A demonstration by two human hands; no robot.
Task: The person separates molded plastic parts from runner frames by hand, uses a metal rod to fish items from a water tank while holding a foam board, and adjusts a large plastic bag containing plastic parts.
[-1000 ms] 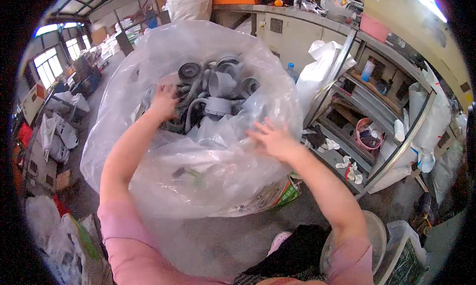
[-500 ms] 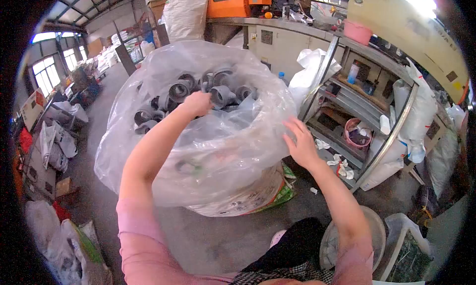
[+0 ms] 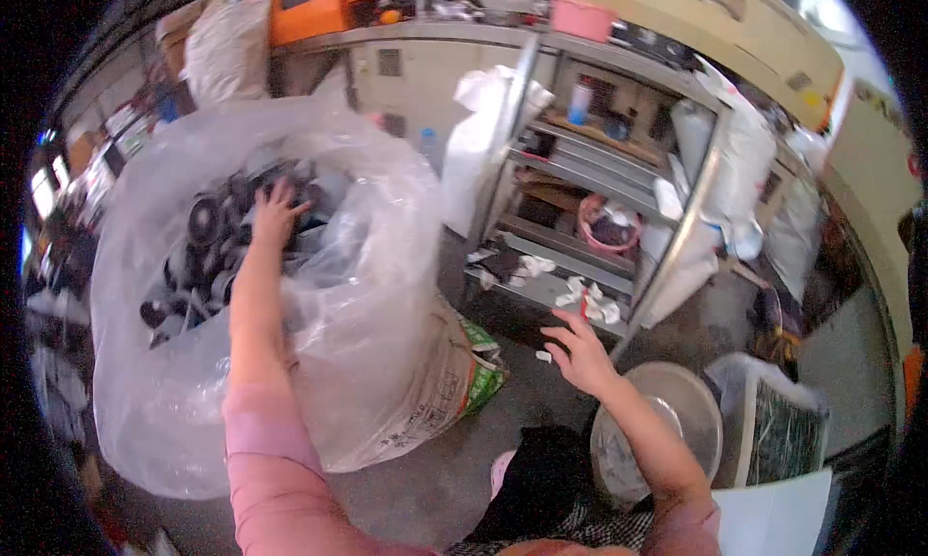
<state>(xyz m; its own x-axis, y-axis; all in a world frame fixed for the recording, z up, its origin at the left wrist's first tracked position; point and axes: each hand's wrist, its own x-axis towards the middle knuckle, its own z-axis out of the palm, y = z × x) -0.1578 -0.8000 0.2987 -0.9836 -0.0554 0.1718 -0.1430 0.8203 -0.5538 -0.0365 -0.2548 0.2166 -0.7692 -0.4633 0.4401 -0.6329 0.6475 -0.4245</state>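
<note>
My left hand [image 3: 275, 216] is over the grey plastic pipe fittings [image 3: 205, 221], its fingers spread; no fitting shows in its grasp. The fittings lie heaped inside a large clear plastic liner bag [image 3: 391, 184], whose loose top folds outward. Under the liner stands a printed woven sack [image 3: 416, 416] with a green edge. Away from the bag, my right hand [image 3: 580, 355] hangs in the air, fingers apart and nothing in it, near a round tub [image 3: 701, 392].
To the right stands a metal shelf rack [image 3: 667, 237] holding a pink basket [image 3: 611, 247] and white scraps. White sacks [image 3: 739, 160] lean at its side. A pink tub [image 3: 582, 20] sits on top. A white board [image 3: 773, 512] is at the lower right.
The view has turned right, so the bag now sits further left. My left hand's fingers have spread over the fittings. My right hand has come away from the bag's rim.
</note>
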